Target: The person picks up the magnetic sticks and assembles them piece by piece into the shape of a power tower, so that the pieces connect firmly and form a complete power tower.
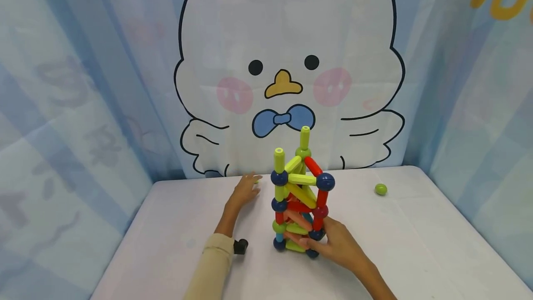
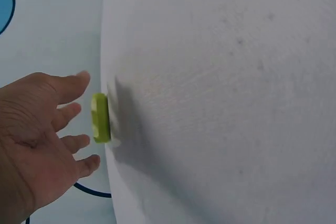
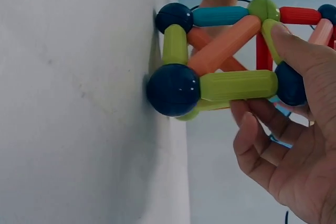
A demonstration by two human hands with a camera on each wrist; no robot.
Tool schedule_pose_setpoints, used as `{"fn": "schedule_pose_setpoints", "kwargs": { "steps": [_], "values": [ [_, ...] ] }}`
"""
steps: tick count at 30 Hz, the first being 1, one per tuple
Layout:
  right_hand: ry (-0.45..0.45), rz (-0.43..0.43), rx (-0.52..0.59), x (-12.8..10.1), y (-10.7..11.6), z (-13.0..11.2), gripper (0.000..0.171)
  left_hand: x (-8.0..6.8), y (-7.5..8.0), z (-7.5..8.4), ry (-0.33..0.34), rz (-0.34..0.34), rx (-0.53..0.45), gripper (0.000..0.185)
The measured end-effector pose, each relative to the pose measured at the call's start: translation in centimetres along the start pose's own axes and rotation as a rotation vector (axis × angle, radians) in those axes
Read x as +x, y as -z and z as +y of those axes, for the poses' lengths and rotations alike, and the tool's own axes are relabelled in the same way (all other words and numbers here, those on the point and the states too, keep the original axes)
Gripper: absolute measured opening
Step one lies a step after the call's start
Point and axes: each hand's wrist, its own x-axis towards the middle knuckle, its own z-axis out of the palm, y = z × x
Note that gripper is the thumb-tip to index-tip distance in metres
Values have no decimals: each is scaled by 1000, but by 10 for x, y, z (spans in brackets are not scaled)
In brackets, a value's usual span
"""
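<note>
No writing is showing. The right hand [image 1: 337, 244] is gripping the base of the rod-and-ball tower [image 1: 300, 198] standing mid-counter [image 1: 416, 244]. Only the left wrist view is showing the left hand [image 2: 37, 145], fingers spread, nearing a green piece [image 2: 100, 117].

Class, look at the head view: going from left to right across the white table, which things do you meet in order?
Left hand → green piece at its fingertips → rod-and-ball tower → right hand holding the tower's base → green ball.

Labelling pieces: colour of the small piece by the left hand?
Lime green piece; clearest in the left wrist view.
</note>
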Motion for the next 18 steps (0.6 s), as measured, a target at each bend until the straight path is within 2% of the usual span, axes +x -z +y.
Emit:
{"fn": "schedule_pose_setpoints", "kwargs": {
  "steps": [2,4,10,13,15,17,18],
  "values": [
    [-2,-45,39,-1,0,-4,72,0,-2,-1,27,-14,26,43],
    [-6,-98,97,-2,1,-8,79,-1,-5,-3,42,6,54,38],
    [-2,-209,233,-4,-1,-21,86,-2,-7,-7,7,133,193,13],
    [25,-215,254,-6,-7,-23,86,-4,-7,-8,10,172,231,2],
    [42,-206,298,-8,-13,-24,87,-5,-7,-9,16,202,236,7],
    [46,-189,336,-9,-20,-25,88,-7,-7,-11,33,222,213,9],
    [46,-177,352,-9,-24,-25,89,-8,-6,-11,45,231,170,10]
  ]
}}
